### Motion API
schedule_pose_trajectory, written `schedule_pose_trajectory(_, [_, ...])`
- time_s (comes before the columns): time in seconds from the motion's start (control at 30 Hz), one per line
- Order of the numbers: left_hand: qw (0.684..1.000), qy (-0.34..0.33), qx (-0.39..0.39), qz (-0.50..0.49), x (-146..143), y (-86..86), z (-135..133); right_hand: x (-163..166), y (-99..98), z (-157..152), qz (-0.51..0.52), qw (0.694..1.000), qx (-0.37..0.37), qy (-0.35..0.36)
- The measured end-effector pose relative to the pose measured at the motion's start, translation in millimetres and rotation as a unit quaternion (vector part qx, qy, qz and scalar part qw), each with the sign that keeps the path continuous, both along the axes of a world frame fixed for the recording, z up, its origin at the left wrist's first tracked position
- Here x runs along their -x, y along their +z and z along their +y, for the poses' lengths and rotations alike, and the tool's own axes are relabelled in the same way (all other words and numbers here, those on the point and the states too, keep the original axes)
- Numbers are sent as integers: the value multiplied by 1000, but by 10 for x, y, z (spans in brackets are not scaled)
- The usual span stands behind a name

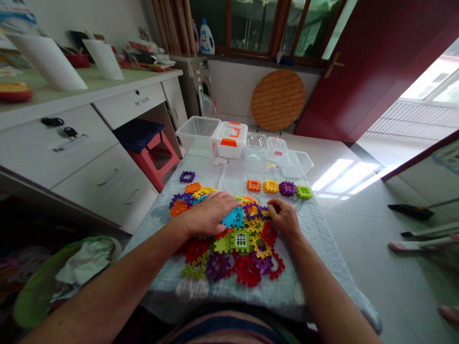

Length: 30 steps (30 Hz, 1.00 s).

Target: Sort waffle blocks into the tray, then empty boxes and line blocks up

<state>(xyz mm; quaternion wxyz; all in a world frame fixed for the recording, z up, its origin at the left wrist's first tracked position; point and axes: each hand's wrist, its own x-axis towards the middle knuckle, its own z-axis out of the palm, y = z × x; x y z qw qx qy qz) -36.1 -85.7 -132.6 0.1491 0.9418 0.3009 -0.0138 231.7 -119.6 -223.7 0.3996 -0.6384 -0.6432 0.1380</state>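
Note:
A heap of colourful notched plastic building pieces lies on the cloth-covered table. My left hand rests flat over the heap's upper left part, fingers stretched toward a blue piece. At the heap's right edge, my right hand has its fingers curled in a pinch on a small purple piece, partly hidden by the fingertips. Behind it stand an orange piece, a yellow piece, a purple block and a green piece in a row. A lone purple frame piece lies at the back left.
Along the table's far edge are an open clear bin, a lidded box with orange latches and smaller clear containers. A pink stool and white drawers stand left. A green basket is at lower left.

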Motion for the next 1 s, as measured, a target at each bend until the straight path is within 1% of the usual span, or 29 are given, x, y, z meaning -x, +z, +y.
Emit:
schedule_pose_trajectory(0.1, [1000, -11, 4, 8, 16, -3, 17, 2, 1, 0, -1, 1000, 1, 1])
schedule_pose_trajectory(0.23, [1000, -3, -11, 16, -11, 19, 6, -1, 3, -4, 4, 1000, 4, 2])
schedule_pose_trajectory(0.33, [999, 17, -39, -18, -46, 14, 5, -6, -1, -7, 6, 1000, 5, 2])
schedule_pose_trajectory(0.43, [997, 27, -53, -41, -117, -37, -2, -10, -9, -6, 4, 1000, 4, 6])
schedule_pose_trajectory(0.6, [998, 22, -55, 12, -263, -114, -51, -23, -20, -7, 1, 1000, 3, 7])
schedule_pose_trajectory(0.77, [994, 28, -93, 54, -349, -71, -81, -21, -24, -6, -2, 1000, 2, 11])
schedule_pose_trajectory(0.9, [990, 8, -123, 71, -413, -53, -83, -16, -23, -8, 1, 1000, 1, 8])
schedule_pose_trajectory(1.0, [988, -5, -132, 82, -451, -49, -71, -19, -18, -9, 2, 1000, 0, 7])
